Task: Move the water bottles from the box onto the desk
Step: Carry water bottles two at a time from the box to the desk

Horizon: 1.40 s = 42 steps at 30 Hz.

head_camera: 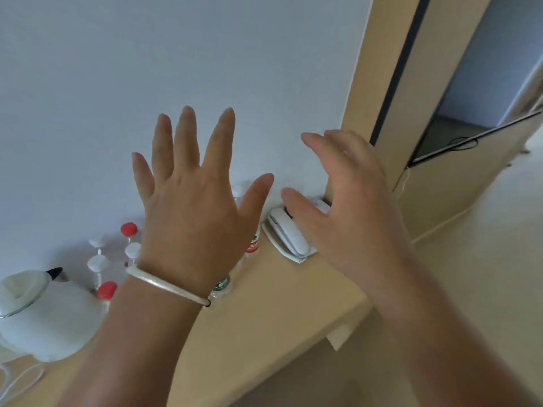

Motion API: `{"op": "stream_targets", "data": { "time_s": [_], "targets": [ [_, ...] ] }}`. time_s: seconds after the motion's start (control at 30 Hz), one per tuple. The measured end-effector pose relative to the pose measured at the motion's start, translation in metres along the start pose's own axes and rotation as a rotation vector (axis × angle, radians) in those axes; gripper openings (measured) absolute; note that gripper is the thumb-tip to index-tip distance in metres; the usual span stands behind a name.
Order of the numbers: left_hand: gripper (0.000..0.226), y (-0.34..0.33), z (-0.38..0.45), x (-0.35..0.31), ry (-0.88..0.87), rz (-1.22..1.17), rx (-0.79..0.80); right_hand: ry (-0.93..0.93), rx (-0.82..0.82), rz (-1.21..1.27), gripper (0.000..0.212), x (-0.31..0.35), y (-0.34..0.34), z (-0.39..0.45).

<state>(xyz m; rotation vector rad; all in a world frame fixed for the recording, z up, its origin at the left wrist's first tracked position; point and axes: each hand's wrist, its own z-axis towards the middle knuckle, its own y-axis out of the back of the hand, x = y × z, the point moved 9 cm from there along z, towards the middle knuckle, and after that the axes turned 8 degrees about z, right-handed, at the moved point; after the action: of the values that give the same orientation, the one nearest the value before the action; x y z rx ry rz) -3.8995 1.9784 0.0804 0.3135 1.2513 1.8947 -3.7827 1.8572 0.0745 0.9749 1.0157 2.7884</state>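
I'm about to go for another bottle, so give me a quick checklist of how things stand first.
1. Left hand free, fingers spread: ok.
2. Right hand free, holding nothing: ok.
3. Clear plastic water bottles with red and white caps upright on the light wooden desk: ok.
4. Bare desk space near the white corded telephone: ok.
5. White electric kettle clear of that space: ok.
6. Box location: cannot tell, out of view.

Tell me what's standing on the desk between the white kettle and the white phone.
Water bottles with red and white caps stand along the wall between the kettle and the phone; the left hand hides some of them in the head view.
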Motion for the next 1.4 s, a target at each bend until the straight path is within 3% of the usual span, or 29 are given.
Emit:
{"op": "stream_targets", "data": {
  "time_s": [0.17, 0.47, 0.83, 1.17, 1.4],
  "targets": [
    [0.077, -0.036, -0.040, -0.092, -0.062, -0.161, 0.141, -0.190, -0.001, -0.040, 0.063, -0.060, 0.064, -0.055],
    [0.068, -0.112, -0.146, -0.281, -0.195, -0.197, 0.397, -0.446, 0.000, -0.121, 0.067, -0.188, 0.204, -0.179],
    [0.071, -0.192, -0.294, -0.505, -0.408, -0.206, 0.682, -0.800, -0.021, -0.176, 0.068, -0.346, 0.371, -0.352],
    [0.075, -0.263, -0.349, -0.652, -0.727, -0.195, 0.778, -1.039, -0.197, -0.297, 0.063, -0.446, 0.462, -0.429],
    [0.076, -0.352, -0.314, -0.761, -0.883, -0.214, 0.745, -1.113, -0.271, -0.388, 0.062, -0.557, 0.498, -0.407]
  ]
}}
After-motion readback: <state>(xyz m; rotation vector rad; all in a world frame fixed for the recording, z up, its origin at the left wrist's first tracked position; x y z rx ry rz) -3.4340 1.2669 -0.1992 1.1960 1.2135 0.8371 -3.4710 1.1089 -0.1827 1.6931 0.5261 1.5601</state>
